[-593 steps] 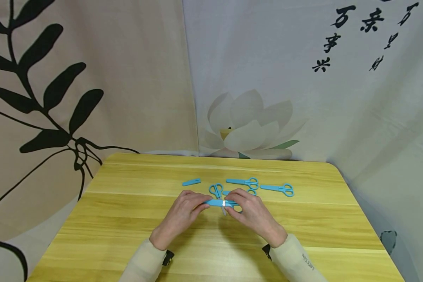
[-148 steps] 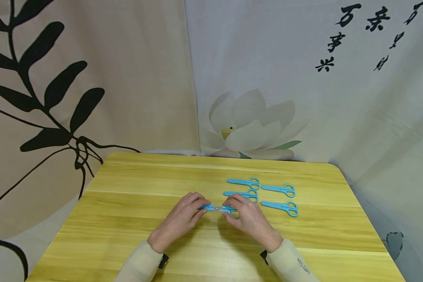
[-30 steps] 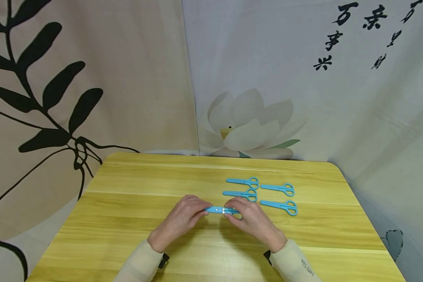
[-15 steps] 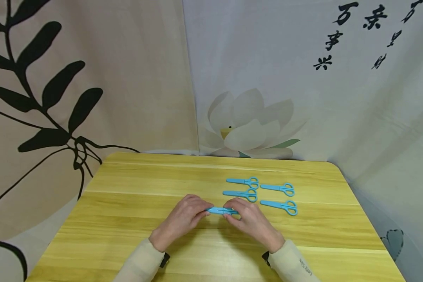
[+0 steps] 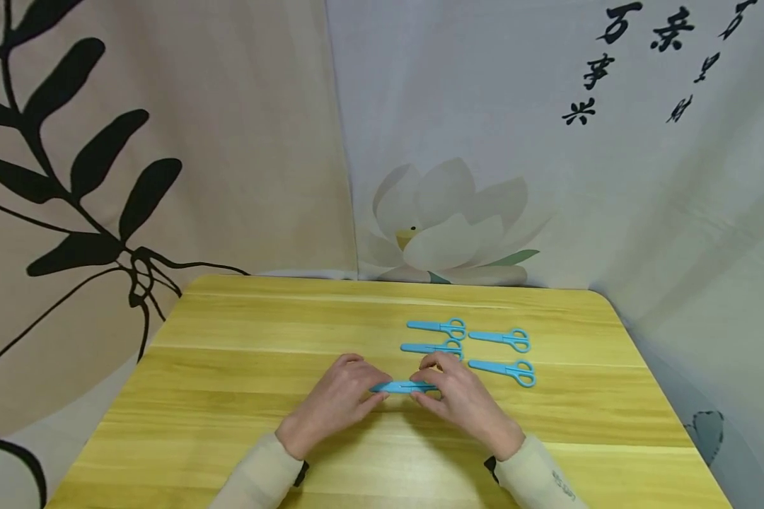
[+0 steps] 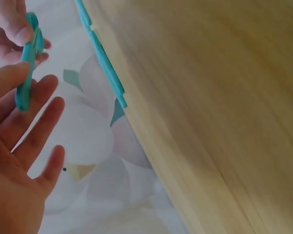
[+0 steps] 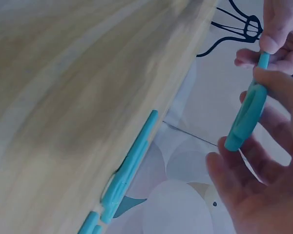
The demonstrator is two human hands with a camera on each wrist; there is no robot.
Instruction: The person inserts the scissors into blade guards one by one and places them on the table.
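A pair of blue scissors (image 5: pixel 402 387) with a blue sheath over its blades is held level, just above the table or touching it; I cannot tell which. My left hand (image 5: pixel 345 396) pinches the sheath end between thumb and index finger, its other fingers spread in the left wrist view. My right hand (image 5: pixel 458 399) pinches the handle end, and its fingers partly cover the finger loops. In the right wrist view the scissors (image 7: pixel 249 112) are seen edge-on, and no bare blade shows.
Several sheathed blue scissors lie beyond and right of my hands: an upper left pair (image 5: pixel 428 326), a lower left pair (image 5: pixel 423 348) partly behind my right hand, an upper right pair (image 5: pixel 493 337) and a lower right pair (image 5: pixel 493 367). The wooden table (image 5: pixel 280 318) meets a printed curtain (image 5: pixel 261 141).
The sheath has slid right over the held scissors, covering the blades seen earlier. Hands and scissors have shifted slightly nearer. Since the oldest frame, the lower right pair has been laid down.
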